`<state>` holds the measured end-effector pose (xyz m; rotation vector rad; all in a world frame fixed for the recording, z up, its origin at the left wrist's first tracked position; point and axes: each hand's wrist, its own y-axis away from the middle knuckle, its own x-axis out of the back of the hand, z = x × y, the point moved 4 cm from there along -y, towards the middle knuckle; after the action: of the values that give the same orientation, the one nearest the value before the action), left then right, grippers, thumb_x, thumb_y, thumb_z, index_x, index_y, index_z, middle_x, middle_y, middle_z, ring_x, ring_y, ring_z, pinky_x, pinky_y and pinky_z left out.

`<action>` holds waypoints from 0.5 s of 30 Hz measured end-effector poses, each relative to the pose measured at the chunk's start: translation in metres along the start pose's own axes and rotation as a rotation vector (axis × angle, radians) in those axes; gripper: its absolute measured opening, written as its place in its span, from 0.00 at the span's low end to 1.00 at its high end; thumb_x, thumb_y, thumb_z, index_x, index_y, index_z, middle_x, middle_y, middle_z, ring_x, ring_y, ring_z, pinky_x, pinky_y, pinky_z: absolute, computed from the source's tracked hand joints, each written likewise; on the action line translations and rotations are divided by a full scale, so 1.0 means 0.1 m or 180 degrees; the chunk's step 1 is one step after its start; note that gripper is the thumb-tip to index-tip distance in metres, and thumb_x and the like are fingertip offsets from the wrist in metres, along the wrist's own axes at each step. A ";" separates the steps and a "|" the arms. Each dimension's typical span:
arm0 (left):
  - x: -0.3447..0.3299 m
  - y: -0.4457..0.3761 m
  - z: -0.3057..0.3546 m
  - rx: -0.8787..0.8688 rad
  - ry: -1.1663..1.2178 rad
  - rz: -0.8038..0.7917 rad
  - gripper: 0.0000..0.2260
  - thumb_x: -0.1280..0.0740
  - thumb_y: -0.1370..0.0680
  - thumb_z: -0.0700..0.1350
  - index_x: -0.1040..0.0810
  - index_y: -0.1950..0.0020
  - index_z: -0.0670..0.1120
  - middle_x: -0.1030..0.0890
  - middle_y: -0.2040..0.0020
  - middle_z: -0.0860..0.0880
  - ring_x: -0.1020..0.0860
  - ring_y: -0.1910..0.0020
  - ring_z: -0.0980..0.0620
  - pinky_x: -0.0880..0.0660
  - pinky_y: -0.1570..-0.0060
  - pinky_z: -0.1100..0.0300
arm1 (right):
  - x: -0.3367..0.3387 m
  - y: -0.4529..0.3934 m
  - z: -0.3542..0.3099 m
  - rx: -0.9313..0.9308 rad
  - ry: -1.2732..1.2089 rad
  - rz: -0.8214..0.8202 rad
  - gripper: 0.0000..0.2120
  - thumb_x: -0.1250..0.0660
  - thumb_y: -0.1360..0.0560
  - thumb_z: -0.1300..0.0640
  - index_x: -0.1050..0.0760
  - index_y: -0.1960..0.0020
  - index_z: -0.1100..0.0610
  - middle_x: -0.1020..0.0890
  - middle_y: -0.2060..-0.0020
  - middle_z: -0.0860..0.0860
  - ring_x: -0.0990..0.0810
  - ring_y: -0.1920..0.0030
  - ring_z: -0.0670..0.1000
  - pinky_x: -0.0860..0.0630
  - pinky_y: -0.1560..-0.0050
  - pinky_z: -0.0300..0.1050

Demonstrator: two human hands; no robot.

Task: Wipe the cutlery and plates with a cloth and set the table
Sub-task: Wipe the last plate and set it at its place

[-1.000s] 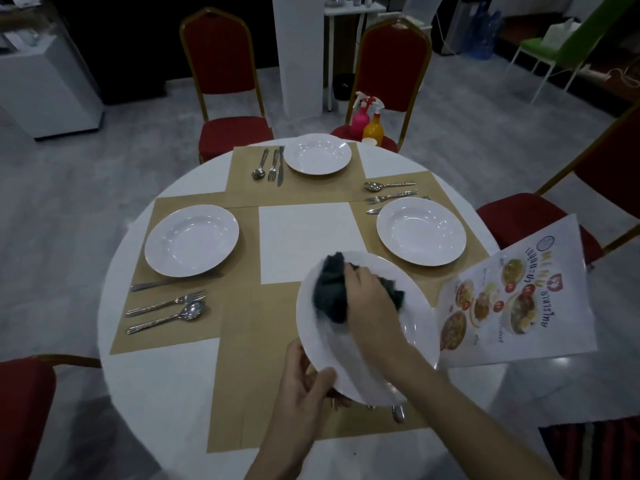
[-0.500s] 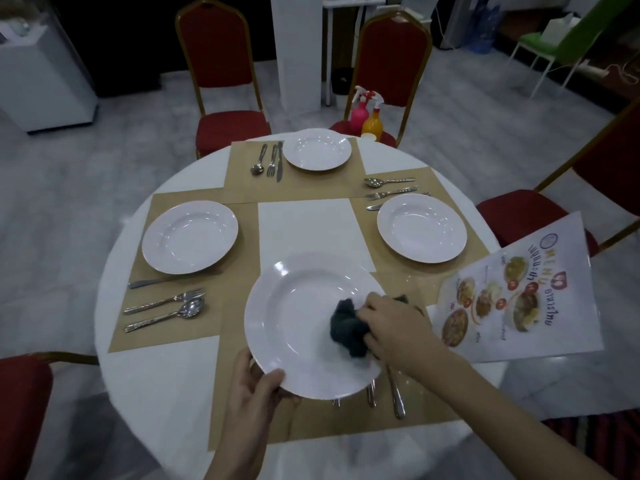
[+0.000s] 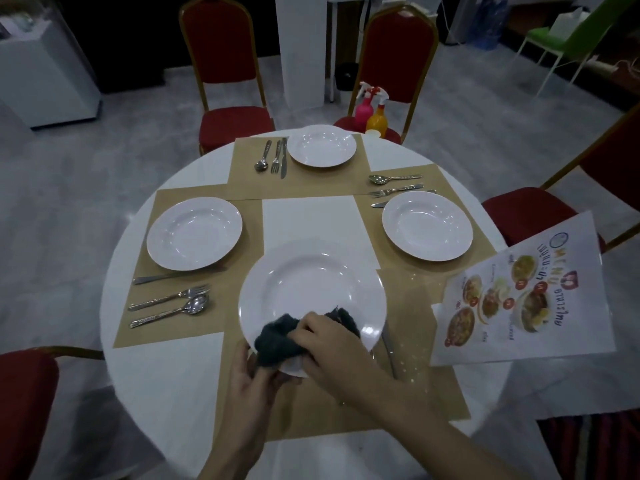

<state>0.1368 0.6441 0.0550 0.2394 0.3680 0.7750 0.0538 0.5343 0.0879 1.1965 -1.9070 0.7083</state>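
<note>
I'm wiping the near plate (image 3: 311, 289), held over the near placemat (image 3: 415, 341). My left hand (image 3: 249, 379) pinches its near rim; my right hand (image 3: 332, 348) bunches the dark cloth (image 3: 277, 341) against it. Next, I judge, set it down flat beside the cutlery (image 3: 389, 348).

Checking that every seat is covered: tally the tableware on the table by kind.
Round white plates: 4, one held and wiped, three set
Metal spoons: 3
Metal forks: 3
Metal knives: 3
Total: 13; the cutlery under the held plate is uncounted.
</note>
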 end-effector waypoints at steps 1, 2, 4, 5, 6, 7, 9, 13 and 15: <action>0.07 0.01 0.00 0.0012 0.0104 0.0035 0.19 0.40 0.21 0.31 0.28 0.33 0.47 0.18 0.43 0.45 0.17 0.49 0.45 0.19 0.59 0.54 | 0.04 0.05 0.06 0.0158 0.0097 -0.0122 0.12 0.36 0.29 0.61 0.22 0.47 0.58 0.22 0.52 0.54 0.24 0.53 0.54 0.25 0.51 0.47; 0.14 0.02 0.00 0.0032 0.0191 0.0061 0.20 0.41 0.22 0.30 0.29 0.32 0.44 0.17 0.45 0.43 0.17 0.52 0.45 0.19 0.62 0.55 | 0.10 0.10 0.14 0.0282 0.0256 -0.0220 0.13 0.33 0.32 0.62 0.21 0.48 0.57 0.22 0.54 0.53 0.23 0.55 0.54 0.25 0.53 0.47; 0.22 0.05 -0.03 0.0074 0.0248 0.0068 0.19 0.41 0.22 0.29 0.30 0.33 0.41 0.19 0.47 0.39 0.21 0.59 0.46 0.21 0.67 0.57 | 0.22 0.18 0.39 0.0291 0.0717 -0.0261 0.16 0.29 0.40 0.62 0.19 0.52 0.55 0.21 0.56 0.51 0.21 0.58 0.53 0.25 0.56 0.45; 0.23 0.06 -0.06 0.0083 0.0227 0.0060 0.19 0.41 0.23 0.29 0.29 0.34 0.42 0.21 0.47 0.37 0.22 0.60 0.45 0.22 0.68 0.56 | 0.29 0.21 0.54 0.0175 0.0869 -0.0120 0.18 0.28 0.43 0.62 0.19 0.53 0.55 0.20 0.58 0.51 0.21 0.59 0.53 0.25 0.57 0.44; 0.23 0.07 -0.07 0.0084 0.0197 0.0033 0.18 0.40 0.23 0.29 0.27 0.36 0.43 0.21 0.47 0.38 0.22 0.60 0.45 0.22 0.69 0.56 | 0.36 0.24 0.68 -0.0010 0.0972 0.0033 0.20 0.27 0.44 0.63 0.18 0.52 0.55 0.20 0.59 0.51 0.20 0.60 0.54 0.25 0.58 0.43; 0.20 0.09 -0.09 0.0080 0.0160 -0.0008 0.18 0.38 0.24 0.29 0.26 0.38 0.46 0.20 0.47 0.39 0.22 0.61 0.44 0.22 0.68 0.55 | 0.40 0.26 0.79 -0.0205 0.1047 0.0189 0.22 0.25 0.45 0.66 0.18 0.51 0.58 0.20 0.59 0.53 0.20 0.61 0.55 0.23 0.60 0.45; 0.10 0.15 -0.11 0.0059 0.0094 -0.0147 0.17 0.31 0.28 0.35 0.25 0.41 0.47 0.19 0.50 0.40 0.22 0.64 0.43 0.22 0.68 0.52 | 0.43 0.25 0.95 -0.0504 0.1165 0.0428 0.24 0.23 0.42 0.70 0.19 0.46 0.62 0.20 0.58 0.56 0.21 0.62 0.57 0.21 0.63 0.50; -0.16 0.26 -0.16 0.0220 -0.0186 -0.0417 0.25 0.28 0.34 0.46 0.27 0.39 0.47 0.19 0.48 0.40 0.19 0.58 0.40 0.21 0.65 0.50 | 0.34 -0.03 0.85 -0.1071 0.0729 0.0744 0.15 0.35 0.27 0.69 0.24 0.41 0.61 0.22 0.52 0.56 0.22 0.54 0.57 0.23 0.54 0.50; -0.27 0.24 -0.18 0.0247 -0.0156 -0.0467 0.21 0.30 0.30 0.42 0.27 0.38 0.47 0.19 0.47 0.42 0.18 0.55 0.41 0.20 0.64 0.51 | 0.23 -0.16 0.61 -0.1090 0.0404 0.0731 0.11 0.40 0.23 0.66 0.26 0.43 0.59 0.24 0.49 0.55 0.24 0.50 0.56 0.25 0.48 0.52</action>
<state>0.0960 0.6425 0.0532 0.3002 0.3656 0.6101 0.0433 0.4697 0.0742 0.7130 -1.9787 0.5325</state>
